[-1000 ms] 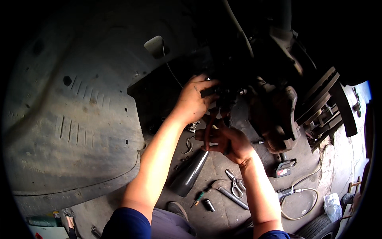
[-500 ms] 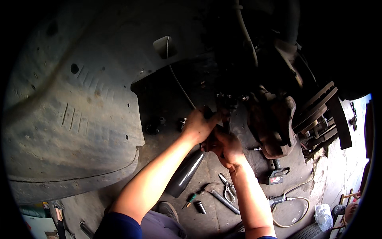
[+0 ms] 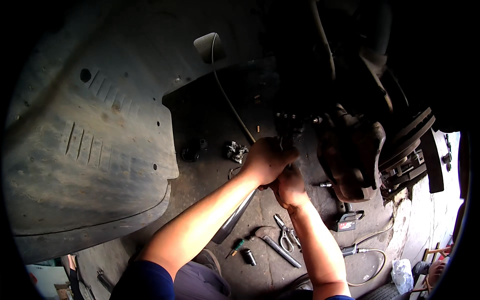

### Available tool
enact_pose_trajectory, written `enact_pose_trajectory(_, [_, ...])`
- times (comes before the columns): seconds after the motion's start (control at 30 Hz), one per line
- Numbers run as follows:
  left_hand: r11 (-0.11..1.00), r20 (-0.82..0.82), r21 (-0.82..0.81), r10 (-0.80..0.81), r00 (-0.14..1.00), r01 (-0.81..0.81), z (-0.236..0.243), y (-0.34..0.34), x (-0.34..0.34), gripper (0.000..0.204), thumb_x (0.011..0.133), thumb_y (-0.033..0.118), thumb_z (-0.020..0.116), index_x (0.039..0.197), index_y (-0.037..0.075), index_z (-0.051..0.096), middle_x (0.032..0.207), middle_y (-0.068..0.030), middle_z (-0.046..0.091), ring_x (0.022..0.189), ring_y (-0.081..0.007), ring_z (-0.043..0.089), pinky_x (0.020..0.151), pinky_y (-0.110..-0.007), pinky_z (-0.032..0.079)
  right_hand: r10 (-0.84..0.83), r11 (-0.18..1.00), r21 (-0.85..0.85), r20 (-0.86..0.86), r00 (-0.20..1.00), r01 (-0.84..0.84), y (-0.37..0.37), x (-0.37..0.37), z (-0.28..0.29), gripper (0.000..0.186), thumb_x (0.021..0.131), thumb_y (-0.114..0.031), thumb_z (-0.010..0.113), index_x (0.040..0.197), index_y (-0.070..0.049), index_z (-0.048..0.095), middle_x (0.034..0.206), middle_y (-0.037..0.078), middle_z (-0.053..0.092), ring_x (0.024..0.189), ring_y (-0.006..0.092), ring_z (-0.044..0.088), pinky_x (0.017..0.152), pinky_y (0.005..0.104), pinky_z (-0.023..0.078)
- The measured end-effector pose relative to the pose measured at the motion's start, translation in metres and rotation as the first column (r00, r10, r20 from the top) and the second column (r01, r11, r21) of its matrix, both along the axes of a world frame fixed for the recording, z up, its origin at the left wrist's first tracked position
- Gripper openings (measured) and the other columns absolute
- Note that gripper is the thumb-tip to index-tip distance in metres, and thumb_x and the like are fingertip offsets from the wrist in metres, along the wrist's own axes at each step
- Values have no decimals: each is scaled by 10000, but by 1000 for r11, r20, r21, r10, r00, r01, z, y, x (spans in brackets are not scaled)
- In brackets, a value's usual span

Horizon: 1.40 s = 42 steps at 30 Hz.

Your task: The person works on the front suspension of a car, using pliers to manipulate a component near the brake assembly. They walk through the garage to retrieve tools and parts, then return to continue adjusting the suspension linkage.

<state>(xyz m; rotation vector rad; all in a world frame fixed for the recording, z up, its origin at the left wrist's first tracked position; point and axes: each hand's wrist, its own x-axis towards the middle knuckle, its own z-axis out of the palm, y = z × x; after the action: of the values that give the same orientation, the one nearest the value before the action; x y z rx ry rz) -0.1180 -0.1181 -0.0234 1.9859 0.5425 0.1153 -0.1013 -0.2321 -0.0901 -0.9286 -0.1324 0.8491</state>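
My left hand (image 3: pixel 270 160) is closed, its fingers curled around something dark beside the hanging suspension parts. Just below and touching it, my right hand (image 3: pixel 291 187) is closed too, thumb upward. What they grip is hidden by the fingers and the shadow. A thin cable (image 3: pixel 227 102) runs down from a hole in the grey underbody panel (image 3: pixel 115 145) to behind my left hand. Under my left forearm a shiny black tapered piece (image 3: pixel 236 216) slants toward the lower left. Close on the right hangs the brake caliper (image 3: pixel 350 165), next to the brake disc (image 3: pixel 407 140).
On the floor lie pliers (image 3: pixel 285 235), a hammer (image 3: pixel 280 250), a green-handled screwdriver (image 3: pixel 237 247), a black socket (image 3: pixel 249 257) and a cordless power tool (image 3: pixel 347 220). An air hose (image 3: pixel 382 257) curls at right. Crumpled foil-like scrap (image 3: pixel 235 151) sits left of my hands.
My left hand has moved slightly right and down, and now covers more of the right hand. The view has shifted a little. The crumpled scrap shows more fully.
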Motion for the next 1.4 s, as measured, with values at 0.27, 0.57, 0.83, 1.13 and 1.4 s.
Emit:
enact_pose_trajectory(0.27, [995, 4, 98, -16, 1000, 16, -1, -3, 1, 232, 862, 257, 674, 845, 28, 705, 768, -137, 687, 701, -201, 676, 659, -355, 512, 37, 994, 103, -57, 998, -31, 5, 0, -9, 209, 1004, -26, 527, 1199, 35, 481, 845, 133, 642, 648, 217, 633, 552, 346, 515])
enact_pose_trajectory(0.57, [1000, -5, 22, 16, 1000, -16, 10, -10, 1, 221, 876, 249, 674, 874, 30, 706, 778, -124, 690, 731, -201, 697, 673, -358, 539, 61, 991, 116, 32, 998, -64, 5, 2, -23, 222, 976, -48, 498, 1192, -16, 538, 851, 114, 612, 601, 234, 582, 475, 361, 441])
enact_pose_trajectory(0.83, [979, 7, 180, -100, 995, 97, -2, 1, 0, 365, 938, 383, 671, 980, 29, 748, 873, -120, 753, 825, -204, 727, 737, -362, 550, 131, 991, 19, 47, 990, -132, -5, 3, 9, 299, 985, -40, 553, 1277, 24, 530, 1022, 163, 669, 787, 283, 684, 630, 423, 580])
enact_pose_trajectory(1.13, [922, 5, -359, 154, 988, -142, -11, 51, 8, 932, 895, 844, 468, 1268, 20, 695, 1126, -180, 725, 962, -272, 659, 874, -403, 502, 363, 917, 193, -36, 931, -350, -57, 18, 47, 445, 1010, -159, 625, 1408, 13, 524, 1178, 156, 691, 1157, 269, 674, 1017, 465, 547])
enact_pose_trajectory(1.4, [670, 236, -728, 49, 971, 144, -13, 52, 30, 558, 965, 620, 634, 1215, 124, 684, 1037, 25, 670, 897, -122, 550, 794, -292, 407, 44, 958, -285, 234, 971, 26, -58, -35, 78, 427, 1048, -303, 600, 1366, -21, 550, 778, 33, 591, 583, 123, 517, 564, 307, 474])
